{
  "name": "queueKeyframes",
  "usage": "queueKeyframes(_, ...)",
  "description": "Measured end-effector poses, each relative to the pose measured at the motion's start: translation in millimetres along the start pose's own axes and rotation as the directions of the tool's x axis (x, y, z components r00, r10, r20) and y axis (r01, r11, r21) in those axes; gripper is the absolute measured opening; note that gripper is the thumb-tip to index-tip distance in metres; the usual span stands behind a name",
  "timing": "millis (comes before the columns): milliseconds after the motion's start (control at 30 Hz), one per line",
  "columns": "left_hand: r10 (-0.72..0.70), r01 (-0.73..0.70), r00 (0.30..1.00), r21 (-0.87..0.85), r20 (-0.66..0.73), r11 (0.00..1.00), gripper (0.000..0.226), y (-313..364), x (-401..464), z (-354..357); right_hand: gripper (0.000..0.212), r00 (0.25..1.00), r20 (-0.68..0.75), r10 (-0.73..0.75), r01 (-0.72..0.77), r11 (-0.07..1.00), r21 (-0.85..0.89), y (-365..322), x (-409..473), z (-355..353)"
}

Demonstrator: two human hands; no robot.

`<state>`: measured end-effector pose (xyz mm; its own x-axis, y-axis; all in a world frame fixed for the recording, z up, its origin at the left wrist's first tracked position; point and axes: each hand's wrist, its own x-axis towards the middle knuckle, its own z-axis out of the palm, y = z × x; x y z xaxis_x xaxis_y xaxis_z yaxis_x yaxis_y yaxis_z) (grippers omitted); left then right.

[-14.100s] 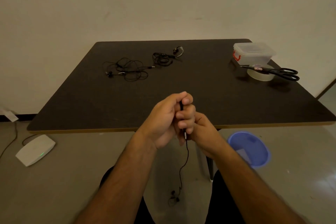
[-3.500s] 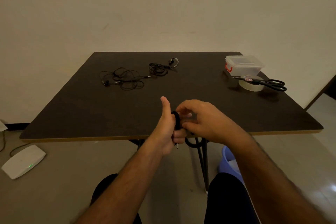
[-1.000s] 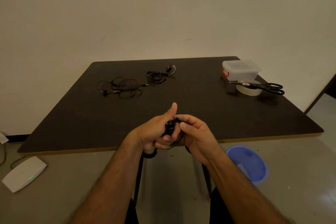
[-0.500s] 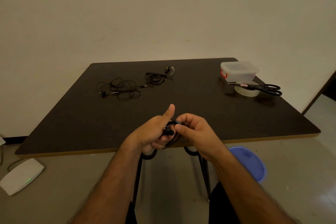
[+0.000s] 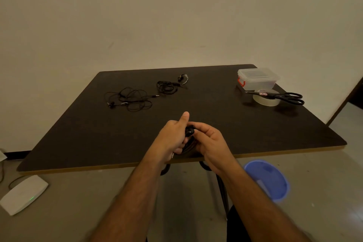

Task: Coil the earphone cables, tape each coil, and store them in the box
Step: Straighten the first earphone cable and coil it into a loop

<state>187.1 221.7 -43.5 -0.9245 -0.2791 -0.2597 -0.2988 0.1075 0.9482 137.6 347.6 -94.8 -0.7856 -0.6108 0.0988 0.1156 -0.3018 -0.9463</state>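
Black rubbery cable, wound into a tight coil (image 5: 189, 139), sits between both hands at the near table edge, roughly 6 o'clock on the tabletop. Left hand (image 5: 172, 139) is wrapped around the coil with fingers curled under it, thumb sticking straight up toward 12. Right hand (image 5: 211, 142) is pressed in from the other side, fingers curled over the top, fingertips on a small glossy earbud at the upper end of the coil. Hands are together, both clamped on the same bundle; a short metal plug tip pokes out below the left palm. Table (image 5: 245, 133) is a dark matte slab with rounded corners and a pale wood edge band. At 11 o'clock a loose earphone tangle (image 5: 129, 99) lies in thin flat loops, buds to its left, plug to its right. Just beyond it, at 12 o'clock, a smaller earphone bundle (image 5: 169, 85) is bunched tighter, with one hooked earpiece curving off its right end. At 2 o'clock is a clear plastic box (image 5: 258, 78), rectangular, lid on, red latch on its left end. Touching its near side is a translucent tape roll (image 5: 266, 100), flat ring shape, with black-handled scissors (image 5: 282, 97) lying across its top, blades pointing toward 9.
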Motion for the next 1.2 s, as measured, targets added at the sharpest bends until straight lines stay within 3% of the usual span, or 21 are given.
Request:
queueKeyframes(200,-0.004,0.003,0.999,0.021,0.045,1.0,0.052,-1,11,1,0.026,0.999,-0.034,0.035,-0.033,0.997,0.069,0,7,-2)
queueKeyframes(400,0.014,-0.015,0.999,0.028,0.032,0.999,0.052,-5,15,-1,0.026,0.995,0.051,0.082,-0.09,0.981,0.171,-1,10,-7)
queueKeyframes(633,0.13,-0.128,0.986,0.028,-0.105,0.991,0.048,-9,17,6,0.025,0.994,0.054,0.097,-0.108,0.949,0.297,1,14,-9)
queueKeyframes(733,0.222,-0.194,0.953,0.149,-0.206,0.97,0.053,-15,21,10,0.022,0.996,0.023,0.082,-0.085,0.961,0.262,1,14,-8)
queueKeyframes(867,0.253,-0.221,0.925,0.141,-0.282,0.965,0.055,-17,23,14,0.024,0.997,-0.064,0.042,-0.035,0.995,0.097,1,15,-2)
queueKeyframes(1033,0.219,-0.175,0.942,0.187,-0.255,0.967,0.056,-17,34,9,0.026,0.993,-0.118,0.001,-0.011,0.996,-0.084,2,19,-1)
queueKeyframes(1200,0.319,-0.211,0.901,0.344,-0.295,0.915,0.054,-11,37,11,0.02,0.981,-0.196,0.001,-0.021,0.995,-0.096,2,25,2)
